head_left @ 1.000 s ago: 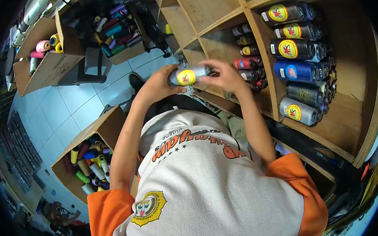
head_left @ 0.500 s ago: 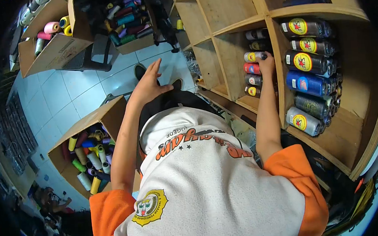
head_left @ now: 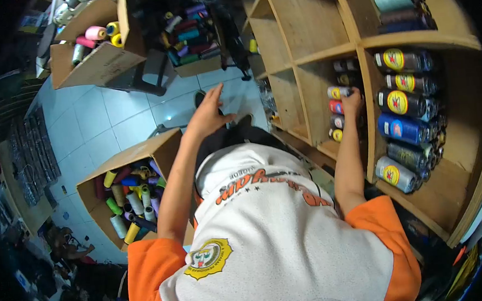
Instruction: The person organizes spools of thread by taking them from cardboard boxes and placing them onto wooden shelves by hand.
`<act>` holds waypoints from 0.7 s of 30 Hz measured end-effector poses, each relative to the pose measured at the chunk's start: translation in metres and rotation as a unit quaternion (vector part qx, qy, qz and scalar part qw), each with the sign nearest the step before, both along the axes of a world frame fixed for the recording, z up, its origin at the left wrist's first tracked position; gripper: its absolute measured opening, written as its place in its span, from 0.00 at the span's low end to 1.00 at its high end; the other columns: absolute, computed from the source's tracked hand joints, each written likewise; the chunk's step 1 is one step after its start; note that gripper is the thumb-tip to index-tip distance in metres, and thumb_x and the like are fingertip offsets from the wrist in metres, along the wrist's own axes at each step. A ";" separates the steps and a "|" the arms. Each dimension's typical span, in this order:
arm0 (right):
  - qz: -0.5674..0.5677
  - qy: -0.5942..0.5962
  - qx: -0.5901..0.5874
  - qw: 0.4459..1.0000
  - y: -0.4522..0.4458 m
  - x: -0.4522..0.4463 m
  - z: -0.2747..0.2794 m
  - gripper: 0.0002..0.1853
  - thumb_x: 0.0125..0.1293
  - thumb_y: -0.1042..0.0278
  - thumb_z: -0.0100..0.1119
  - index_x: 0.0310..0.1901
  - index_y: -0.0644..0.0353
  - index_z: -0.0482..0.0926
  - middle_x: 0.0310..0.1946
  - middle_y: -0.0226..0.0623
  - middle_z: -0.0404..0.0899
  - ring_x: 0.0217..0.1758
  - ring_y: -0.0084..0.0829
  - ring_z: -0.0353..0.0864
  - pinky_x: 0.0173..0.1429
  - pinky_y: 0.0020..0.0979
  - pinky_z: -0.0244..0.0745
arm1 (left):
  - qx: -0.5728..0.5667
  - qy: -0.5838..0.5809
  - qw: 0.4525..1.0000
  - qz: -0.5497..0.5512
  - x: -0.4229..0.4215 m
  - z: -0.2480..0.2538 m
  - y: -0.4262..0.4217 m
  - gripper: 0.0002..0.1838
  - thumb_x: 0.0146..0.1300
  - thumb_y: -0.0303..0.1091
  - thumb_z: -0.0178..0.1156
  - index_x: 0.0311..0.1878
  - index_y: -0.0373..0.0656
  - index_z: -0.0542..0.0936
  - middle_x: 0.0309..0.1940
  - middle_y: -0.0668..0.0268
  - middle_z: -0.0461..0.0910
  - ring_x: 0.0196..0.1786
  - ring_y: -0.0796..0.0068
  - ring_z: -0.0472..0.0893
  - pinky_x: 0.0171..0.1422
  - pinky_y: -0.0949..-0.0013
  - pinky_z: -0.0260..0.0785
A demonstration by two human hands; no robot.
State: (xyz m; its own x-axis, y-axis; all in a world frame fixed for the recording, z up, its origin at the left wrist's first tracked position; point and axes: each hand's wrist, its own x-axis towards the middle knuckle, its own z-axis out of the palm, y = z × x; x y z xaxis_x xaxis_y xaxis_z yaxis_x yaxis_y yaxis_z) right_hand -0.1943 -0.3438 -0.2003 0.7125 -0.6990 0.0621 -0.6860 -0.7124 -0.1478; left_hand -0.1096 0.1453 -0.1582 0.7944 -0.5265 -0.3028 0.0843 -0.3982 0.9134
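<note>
My right hand (head_left: 352,102) is inside a shelf compartment, its fingers closed round the end of a grey spool with a yellow label (head_left: 338,92). That spool lies on its side on top of a red spool (head_left: 336,107), in a stack with several dark spools. My left hand (head_left: 210,115) hangs in the air in front of my body, fingers spread, holding nothing. To the right of my right hand, the neighbouring compartment holds a stack of wrapped spools, among them a blue one (head_left: 399,128) and a grey one (head_left: 395,174).
The wooden shelf (head_left: 366,109) fills the right side. An open carton of coloured spools (head_left: 99,178) stands at lower left, another carton (head_left: 100,65) at upper left, and a third (head_left: 200,67) at the top. Tiled floor (head_left: 131,110) shows between them.
A second ago both hands held the grey spool before my body. My right hand has since carried it into the shelf compartment, and my left hand has let go. The view has shifted too.
</note>
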 end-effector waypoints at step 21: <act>0.348 -0.040 0.364 0.863 0.283 0.292 -0.060 0.11 0.58 0.75 0.59 0.44 0.62 0.77 0.41 0.46 0.77 0.44 0.48 0.77 0.48 0.37 0.74 | 0.145 -0.109 0.947 0.265 0.376 -0.207 0.078 0.12 0.56 0.34 0.55 0.38 0.38 0.81 0.33 0.47 0.81 0.41 0.47 0.81 0.44 0.55 0.72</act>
